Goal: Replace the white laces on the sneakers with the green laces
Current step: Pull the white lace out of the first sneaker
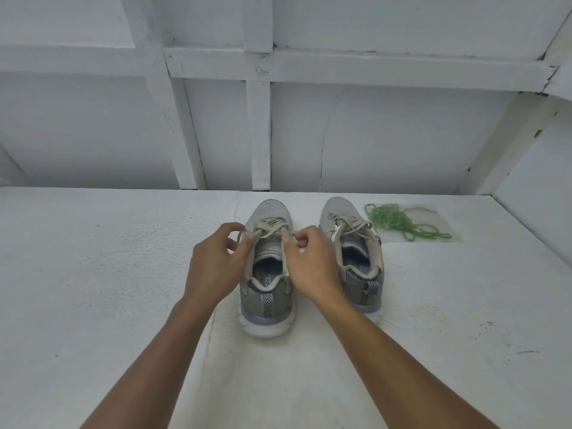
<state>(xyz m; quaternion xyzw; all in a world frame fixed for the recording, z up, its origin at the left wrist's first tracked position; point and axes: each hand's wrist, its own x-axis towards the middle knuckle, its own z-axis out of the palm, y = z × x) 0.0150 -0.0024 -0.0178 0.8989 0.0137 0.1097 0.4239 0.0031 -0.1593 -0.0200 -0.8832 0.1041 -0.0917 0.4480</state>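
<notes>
presently both hands are on the white lace [270, 226] of the centre sneaker [268, 294], which stands on the white table [93, 274] with its heel at 6 o'clock and its toe at 12; the left hand [213, 261] has thumb and forefinger curled to pinch a strand at the 9 o'clock side of the tongue; the right hand [312, 263] pinches a strand at the 3 o'clock side, its other fingers curled in; the lace runs between them from 9 to 3, crosswise to the shoe's long axis, so undoing the knot looks to be a matter of drawing the two pinches apart along that line; i judge this an early step, since the lace sits crossed through the eyelets; the other sneaker [360, 274] stands just beside it at 3 o'clock, also laced in white; the green laces [397, 222] lie in a loose heap on a clear sheet [439, 216] at about 2 o'clock, apart from both shoes and nearer the right hand.
</notes>
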